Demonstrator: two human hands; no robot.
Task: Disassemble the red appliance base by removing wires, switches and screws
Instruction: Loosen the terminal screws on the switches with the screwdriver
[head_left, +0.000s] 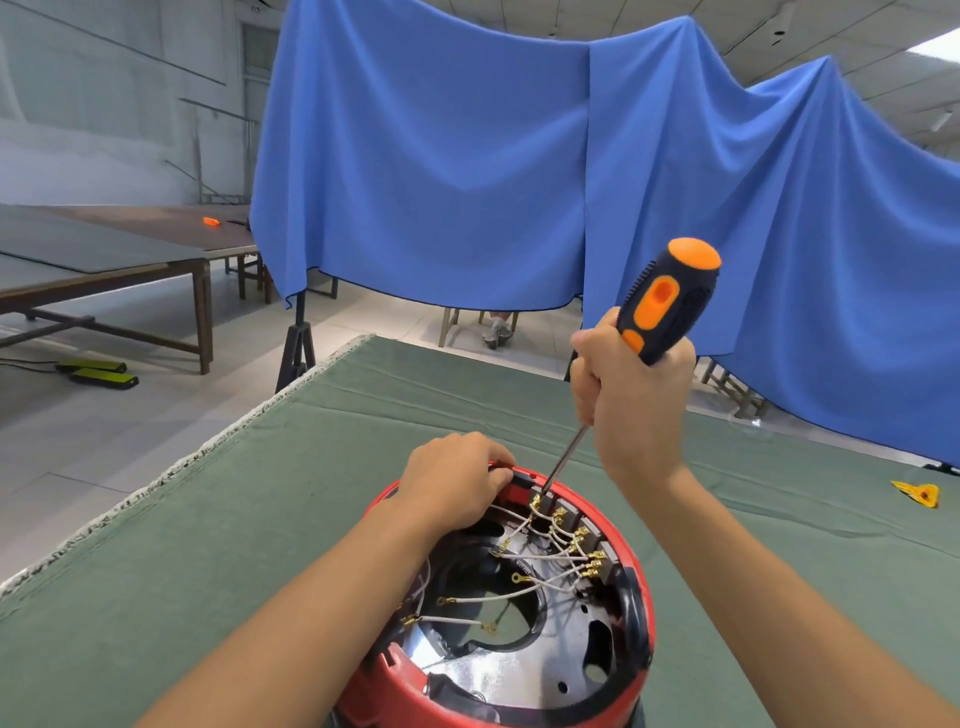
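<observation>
The right hand (631, 395) was wrapped in a fist round the lower grip of the black-and-orange screwdriver (665, 306); its shaft slanted down, its tip at a brass terminal (536, 501) on the far inner wall of the red appliance base (636, 587); the left hand (457, 480) curled its fingers over the base's far rim, gripping it; the base sat open side up on the green table cover (208, 545), white wires (540, 561) crossing inside; no lettering was legible anywhere.

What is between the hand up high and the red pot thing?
The screwdriver's thin metal shaft runs from the right hand down to a gold terminal inside the red base, in the head view.
</observation>
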